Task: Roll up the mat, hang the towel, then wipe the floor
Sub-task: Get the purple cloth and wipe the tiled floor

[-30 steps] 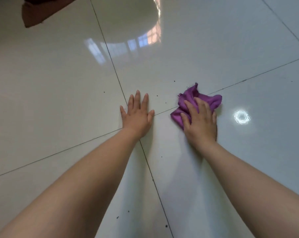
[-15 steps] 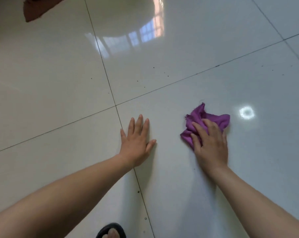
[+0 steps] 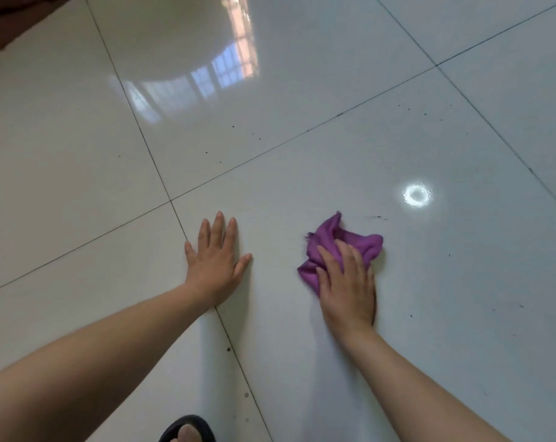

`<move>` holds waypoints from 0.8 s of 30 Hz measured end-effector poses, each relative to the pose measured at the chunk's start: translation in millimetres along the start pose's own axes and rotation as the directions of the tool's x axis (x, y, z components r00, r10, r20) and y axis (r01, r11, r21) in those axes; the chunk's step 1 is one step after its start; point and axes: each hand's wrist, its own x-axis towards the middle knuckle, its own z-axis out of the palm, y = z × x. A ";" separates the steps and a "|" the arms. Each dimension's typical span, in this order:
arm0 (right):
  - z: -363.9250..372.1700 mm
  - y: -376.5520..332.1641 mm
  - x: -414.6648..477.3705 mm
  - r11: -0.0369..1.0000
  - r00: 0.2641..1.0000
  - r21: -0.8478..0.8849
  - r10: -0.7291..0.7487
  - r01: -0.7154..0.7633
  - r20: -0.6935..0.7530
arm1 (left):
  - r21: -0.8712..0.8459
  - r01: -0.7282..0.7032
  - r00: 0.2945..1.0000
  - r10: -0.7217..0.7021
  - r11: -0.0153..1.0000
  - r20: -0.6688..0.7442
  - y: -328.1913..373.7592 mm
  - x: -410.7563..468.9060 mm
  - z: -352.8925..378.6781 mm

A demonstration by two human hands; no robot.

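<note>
Purple cloth (image 3: 361, 242): crumpled, lying on the glossy tiled floor (image 3: 286, 129).
Right hand (image 3: 346, 288): on top of the cloth, fingers nearly straight and close together, pressing it down.
Left hand (image 3: 217, 263): left of the cloth and apart from it, flat on the floor, fingers spread.
Dark specks (image 3: 233, 126): scattered on the tiles beyond the cloth.

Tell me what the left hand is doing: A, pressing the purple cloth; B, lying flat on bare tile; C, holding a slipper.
B: the left hand lies flat on the bare floor, fingers straight; the right hand presses the purple cloth.
</note>
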 end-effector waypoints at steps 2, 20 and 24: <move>2.0 0.9 -1.0 0.996 0.995 0.006 -0.092 0.092 0.040 | -0.001 -0.008 1.000 0.008 1.000 0.005 -1.3 0.3 -0.7; 3.1 -7.5 21.2 0.868 0.863 0.202 -0.485 0.454 0.141 | 0.127 -0.230 0.973 0.231 0.965 0.013 -0.9 0.8 3.1; 9.3 -12.1 15.9 0.869 0.883 0.253 -0.459 0.425 0.094 | 0.137 -0.244 0.969 0.246 0.960 0.006 -4.0 0.0 9.1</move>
